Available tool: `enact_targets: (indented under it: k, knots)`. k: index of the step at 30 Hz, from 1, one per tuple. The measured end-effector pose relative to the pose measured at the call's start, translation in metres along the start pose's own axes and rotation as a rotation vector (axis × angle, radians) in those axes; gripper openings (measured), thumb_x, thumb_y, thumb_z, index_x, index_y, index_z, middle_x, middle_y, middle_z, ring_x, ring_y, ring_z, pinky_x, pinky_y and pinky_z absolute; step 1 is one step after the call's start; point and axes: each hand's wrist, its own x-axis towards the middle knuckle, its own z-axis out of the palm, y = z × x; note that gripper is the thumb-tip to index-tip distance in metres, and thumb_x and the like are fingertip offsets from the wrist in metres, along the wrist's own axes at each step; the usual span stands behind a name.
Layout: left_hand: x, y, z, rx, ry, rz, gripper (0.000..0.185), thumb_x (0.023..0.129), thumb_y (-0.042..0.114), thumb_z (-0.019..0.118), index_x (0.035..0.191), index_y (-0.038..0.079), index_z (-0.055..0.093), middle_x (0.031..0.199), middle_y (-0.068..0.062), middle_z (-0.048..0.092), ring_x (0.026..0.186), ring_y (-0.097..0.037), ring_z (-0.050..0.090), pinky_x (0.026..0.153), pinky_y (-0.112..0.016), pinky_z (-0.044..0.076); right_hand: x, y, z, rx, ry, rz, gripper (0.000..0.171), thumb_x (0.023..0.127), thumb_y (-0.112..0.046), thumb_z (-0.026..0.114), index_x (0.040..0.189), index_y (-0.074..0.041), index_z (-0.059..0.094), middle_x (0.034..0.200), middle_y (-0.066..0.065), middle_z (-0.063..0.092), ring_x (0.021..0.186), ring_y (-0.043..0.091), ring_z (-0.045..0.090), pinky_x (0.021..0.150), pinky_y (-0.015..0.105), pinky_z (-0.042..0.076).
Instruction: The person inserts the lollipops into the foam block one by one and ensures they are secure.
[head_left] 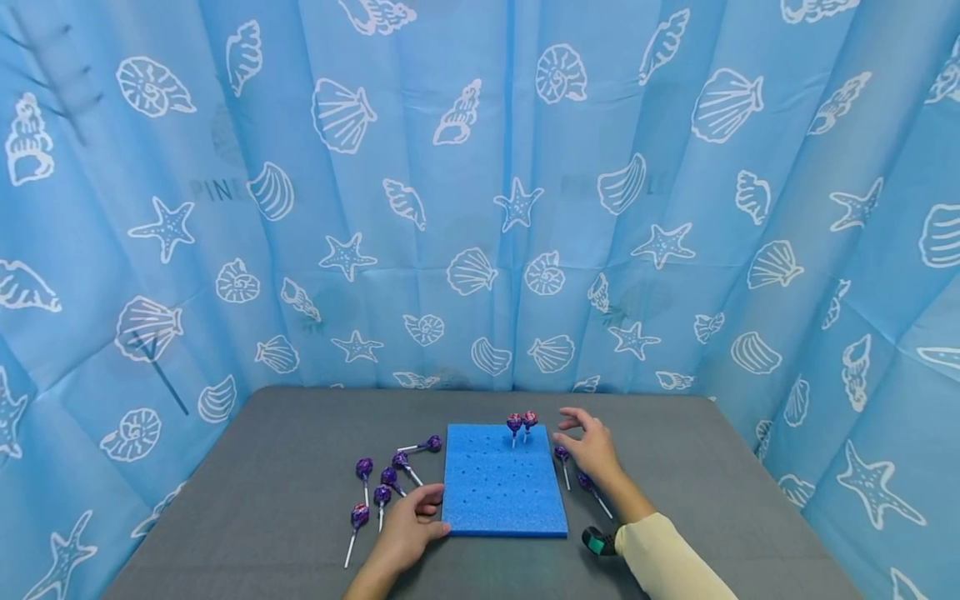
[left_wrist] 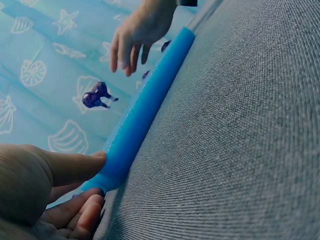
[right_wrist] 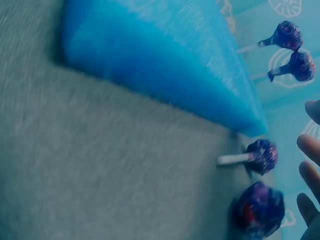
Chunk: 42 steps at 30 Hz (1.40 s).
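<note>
A blue foam block (head_left: 501, 483) with rows of holes lies flat on the grey table (head_left: 285, 467). Two purple lollipops (head_left: 521, 423) stand upright in its far row. My left hand (head_left: 416, 521) rests at the block's near left corner, thumb and fingers touching its edge (left_wrist: 122, 150). My right hand (head_left: 588, 442) hovers open beside the block's far right corner, fingers spread, holding nothing. Two loose lollipops (head_left: 562, 457) lie under and beside that hand; the right wrist view shows them (right_wrist: 260, 156) close to the fingertips (right_wrist: 307, 175).
Several more purple lollipops (head_left: 382, 485) lie scattered on the table left of the block. A blue curtain with white shells (head_left: 480, 192) surrounds the table on three sides. A dark wrist device (head_left: 600, 542) sits on my right forearm.
</note>
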Motion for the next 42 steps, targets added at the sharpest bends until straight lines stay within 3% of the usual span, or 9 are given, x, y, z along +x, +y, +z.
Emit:
enact_targets:
  k: [11,22,33,42]
  knots:
    - [-0.001,0.002,0.0,0.004,0.009,-0.013,0.054,0.074,0.003,0.081,0.123,-0.001,0.061,0.11,-0.011,0.065,0.097,-0.025,0.06,0.078,-0.038,0.051,-0.003,0.009,0.0,-0.075,-0.106,0.122,0.046,0.08,-0.007,0.077,0.123,0.001,0.06,0.099,0.014,0.07,0.104,0.038,0.06,0.087,0.056,0.043]
    - [0.0,0.002,0.001,-0.002,0.007,-0.019,0.054,0.074,0.004,0.081,0.123,0.0,0.061,0.111,-0.011,0.065,0.097,-0.025,0.059,0.078,-0.038,0.051,-0.007,0.014,-0.003,-0.124,-0.16,0.12,0.046,0.081,-0.007,0.076,0.123,0.0,0.06,0.094,0.007,0.07,0.102,0.036,0.056,0.091,0.058,0.038]
    - [0.001,0.002,0.001,0.021,0.007,-0.05,0.053,0.074,0.004,0.081,0.123,0.001,0.061,0.111,-0.011,0.065,0.097,-0.025,0.059,0.08,-0.041,0.051,-0.005,0.012,-0.004,-0.129,-0.192,0.13,0.046,0.081,-0.005,0.076,0.124,-0.001,0.059,0.087,0.001,0.066,0.091,0.026,0.06,0.086,0.053,0.044]
    - [0.0,0.002,0.001,0.012,0.003,-0.044,0.053,0.074,0.003,0.08,0.124,0.0,0.061,0.111,-0.011,0.065,0.098,-0.025,0.059,0.08,-0.041,0.051,0.0,0.01,-0.007,-0.096,-0.154,0.094,0.047,0.081,-0.005,0.076,0.124,0.0,0.06,0.087,0.002,0.067,0.093,0.028,0.063,0.082,0.051,0.047]
